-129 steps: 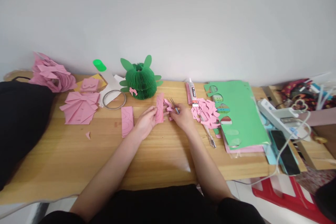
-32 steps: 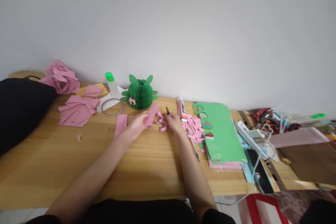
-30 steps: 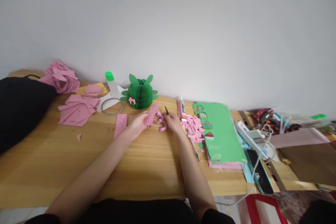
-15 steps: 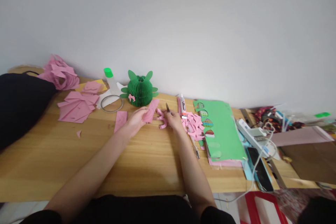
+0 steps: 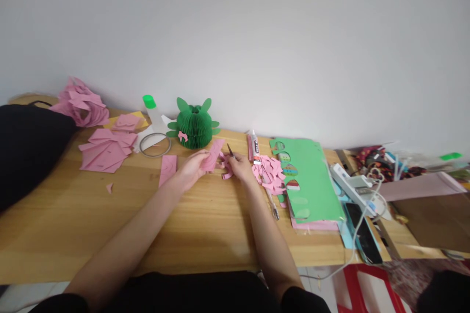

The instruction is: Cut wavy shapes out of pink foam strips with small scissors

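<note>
My left hand (image 5: 195,166) pinches a folded piece of pink paper (image 5: 213,155) above the wooden table. Close by on the right, my right hand (image 5: 239,165) is closed around small scissors (image 5: 230,150), whose dark blades point up and away; their handles are hidden in the fingers. A curved pink piece (image 5: 226,171) lies between the two hands, and I cannot tell whether it joins the held paper. Behind my left hand stands a green honeycomb-paper figure (image 5: 194,129) with leaf-like flaps. A pink paper rectangle (image 5: 168,168) rests left of that hand.
Pink scraps (image 5: 270,173), a glue tube (image 5: 256,146) and a pen (image 5: 273,205) lie to the right, beside green sheets (image 5: 316,181). Farther right are a power strip (image 5: 352,188) and phone (image 5: 363,234). Leftward sit pink sheets (image 5: 106,151), a tape ring (image 5: 141,145) and a green-capped bottle (image 5: 152,110).
My right hand has moved slightly left toward the pink paper, and the scissor blades lean further left. The curved pink piece is more covered. The left hand keeps its grip.
</note>
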Demonstrator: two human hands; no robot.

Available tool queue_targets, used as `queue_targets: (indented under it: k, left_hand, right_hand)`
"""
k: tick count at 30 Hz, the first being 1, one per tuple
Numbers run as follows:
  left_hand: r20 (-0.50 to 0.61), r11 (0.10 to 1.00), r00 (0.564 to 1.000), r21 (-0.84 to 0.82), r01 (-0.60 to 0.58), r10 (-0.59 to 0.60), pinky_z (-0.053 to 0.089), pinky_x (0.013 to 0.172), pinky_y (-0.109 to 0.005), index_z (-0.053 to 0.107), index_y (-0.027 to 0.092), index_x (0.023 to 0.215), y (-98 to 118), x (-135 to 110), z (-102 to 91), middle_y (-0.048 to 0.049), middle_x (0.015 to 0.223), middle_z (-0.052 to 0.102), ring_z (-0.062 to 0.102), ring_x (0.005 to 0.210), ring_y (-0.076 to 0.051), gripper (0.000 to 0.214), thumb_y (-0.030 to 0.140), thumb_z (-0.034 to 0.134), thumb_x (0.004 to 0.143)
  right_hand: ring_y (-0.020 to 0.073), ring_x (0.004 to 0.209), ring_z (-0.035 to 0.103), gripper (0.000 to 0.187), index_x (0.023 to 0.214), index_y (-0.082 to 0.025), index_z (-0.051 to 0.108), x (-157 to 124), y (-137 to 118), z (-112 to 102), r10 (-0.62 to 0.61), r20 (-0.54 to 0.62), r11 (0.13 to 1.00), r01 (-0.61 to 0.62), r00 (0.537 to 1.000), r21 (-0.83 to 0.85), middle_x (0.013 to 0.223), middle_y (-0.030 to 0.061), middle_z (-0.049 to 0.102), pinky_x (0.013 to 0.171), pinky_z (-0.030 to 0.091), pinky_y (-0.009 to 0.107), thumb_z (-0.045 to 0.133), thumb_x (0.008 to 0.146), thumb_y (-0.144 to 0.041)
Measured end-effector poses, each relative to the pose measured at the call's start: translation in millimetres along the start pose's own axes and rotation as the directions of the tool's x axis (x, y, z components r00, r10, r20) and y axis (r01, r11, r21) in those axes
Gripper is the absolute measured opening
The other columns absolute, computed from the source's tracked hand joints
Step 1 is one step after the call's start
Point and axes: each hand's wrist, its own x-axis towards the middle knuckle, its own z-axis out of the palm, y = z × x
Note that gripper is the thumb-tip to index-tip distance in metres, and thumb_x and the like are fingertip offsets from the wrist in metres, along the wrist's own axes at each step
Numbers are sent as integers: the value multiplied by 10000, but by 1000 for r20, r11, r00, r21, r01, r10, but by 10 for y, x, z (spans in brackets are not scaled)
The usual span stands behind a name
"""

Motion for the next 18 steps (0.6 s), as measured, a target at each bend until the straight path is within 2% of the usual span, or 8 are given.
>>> queue_targets:
  k: [13,18]
  left_hand:
    - [-23,999,1000,30,-15,15,421,517,-234,537,169,748,-8,7,6,-39,784,696,718,640,-198,93,95,514,799]
    - [-60,993,993,58,-99,102,420,533,-238,542,170,677,19,-24,-48,1,684,631,661,626,-171,97,132,611,733]
  right_hand:
    - [246,1025,647,325,1234,-167,593,8,5,7,-5,-7,996,6,1000,87,1235,104,621,847,564,449,608,945,-315]
    - [246,1033,644,330,1241,-165,587,-19,-29,-9,-57,-78,975,72,995,212,1249,106,613,850,563,451,614,943,-305]
